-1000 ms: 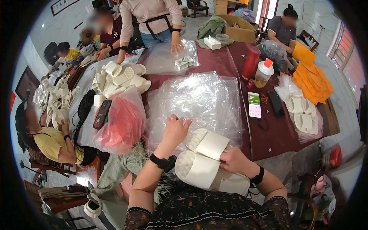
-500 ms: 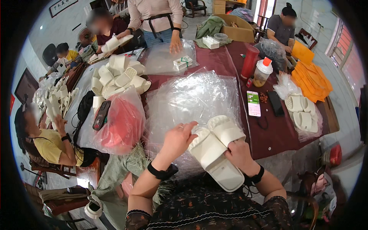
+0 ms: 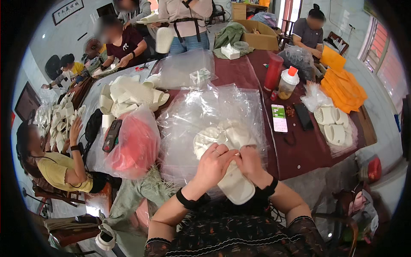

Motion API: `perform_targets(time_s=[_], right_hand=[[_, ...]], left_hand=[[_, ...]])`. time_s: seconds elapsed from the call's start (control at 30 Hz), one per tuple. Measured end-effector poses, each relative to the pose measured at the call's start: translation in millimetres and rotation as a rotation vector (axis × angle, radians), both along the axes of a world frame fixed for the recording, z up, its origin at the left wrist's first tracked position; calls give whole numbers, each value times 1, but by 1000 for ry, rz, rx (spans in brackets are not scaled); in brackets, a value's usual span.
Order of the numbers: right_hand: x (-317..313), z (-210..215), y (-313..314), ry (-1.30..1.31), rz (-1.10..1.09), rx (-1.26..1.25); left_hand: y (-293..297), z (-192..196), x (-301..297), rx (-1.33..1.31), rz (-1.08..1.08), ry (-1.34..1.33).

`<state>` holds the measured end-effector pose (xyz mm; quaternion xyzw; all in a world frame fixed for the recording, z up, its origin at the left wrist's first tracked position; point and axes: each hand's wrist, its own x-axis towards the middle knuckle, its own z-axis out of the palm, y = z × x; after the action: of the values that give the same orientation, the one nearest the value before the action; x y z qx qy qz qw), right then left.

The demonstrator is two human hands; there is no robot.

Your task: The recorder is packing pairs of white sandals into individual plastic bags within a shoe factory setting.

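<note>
Your left hand (image 3: 212,162) and right hand (image 3: 251,164): grip pinched tight on clear plastic bag (image 3: 223,139) | inside, partly: cream-white moulded slippers (image 3: 237,186).

Clock positions are taken from the pair of cream slippers (image 3: 236,187) under the hands, 12 being away from the wearer. Left hand (image 3: 212,162) and right hand (image 3: 250,162) meet over the pair, fingertips together; exact grip not discernible, right hand blurred. One heel points to 6 o'clock; clear plastic appears to cover the far ends. Clear bags (image 3: 239,100) lie spread at 12. At 2: lit phone (image 3: 279,120), black flat object (image 3: 303,117), orange bags (image 3: 344,92). At 1: red cylinder (image 3: 273,73). At 9: red bag (image 3: 137,143) in clear plastic, black handset (image 3: 112,135) on it. At 10: heaped slippers (image 3: 132,92).
</note>
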<state>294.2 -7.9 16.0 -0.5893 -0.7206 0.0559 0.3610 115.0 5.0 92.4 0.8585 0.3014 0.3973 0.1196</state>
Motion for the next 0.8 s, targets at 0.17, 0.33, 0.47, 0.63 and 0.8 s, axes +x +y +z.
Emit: perform_targets(time_s=[0.17, 0.33, 0.47, 0.63, 0.8], right_hand=[[-13, 16, 1, -187, 17, -108], [-10, 2, 9, -196, 15, -32], [-26, -17, 4, 91, 72, 48], [-13, -14, 22, 110, 147, 94], [-20, -26, 29, 98, -96, -3]], left_hand=[[7, -5, -7, 50, 85, 10], [4, -2, -8, -15, 42, -47], [3, -7, -6, -57, -86, -41], [-7, -9, -7, -51, -152, 62], [-9, -9, -41, 224, 414, -45]])
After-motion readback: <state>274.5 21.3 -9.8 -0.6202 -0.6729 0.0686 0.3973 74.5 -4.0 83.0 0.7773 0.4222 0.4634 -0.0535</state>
